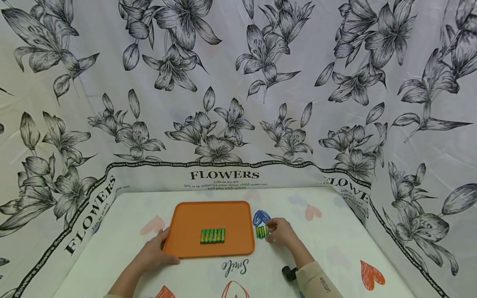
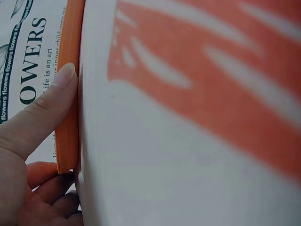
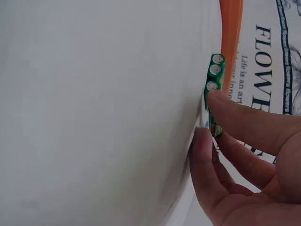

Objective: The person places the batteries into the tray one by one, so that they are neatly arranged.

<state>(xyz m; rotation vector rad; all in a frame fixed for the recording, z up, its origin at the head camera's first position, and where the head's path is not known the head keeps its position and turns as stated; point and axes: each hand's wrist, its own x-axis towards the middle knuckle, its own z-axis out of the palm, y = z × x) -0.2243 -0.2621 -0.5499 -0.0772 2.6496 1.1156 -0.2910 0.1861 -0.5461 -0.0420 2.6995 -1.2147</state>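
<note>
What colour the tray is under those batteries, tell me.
The tray is plain orange; the head view shows it best.

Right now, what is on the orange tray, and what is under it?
A row of green batteries lies on the orange tray; whatever lies beneath the tray is hidden.

The tray [image 1: 212, 213] looks like smooth, matt plastic; the batteries [image 3: 215, 69] at its three o'clock look glossy-sided, with metallic ends. At twelve o'clock the backdrop [image 1: 223, 62] resembles creased, faintly shiny cloth, the tabletop [image 1: 335, 273] looks smooth, and the sleeve [image 1: 316, 283] at five o'clock is matt fabric.
</note>
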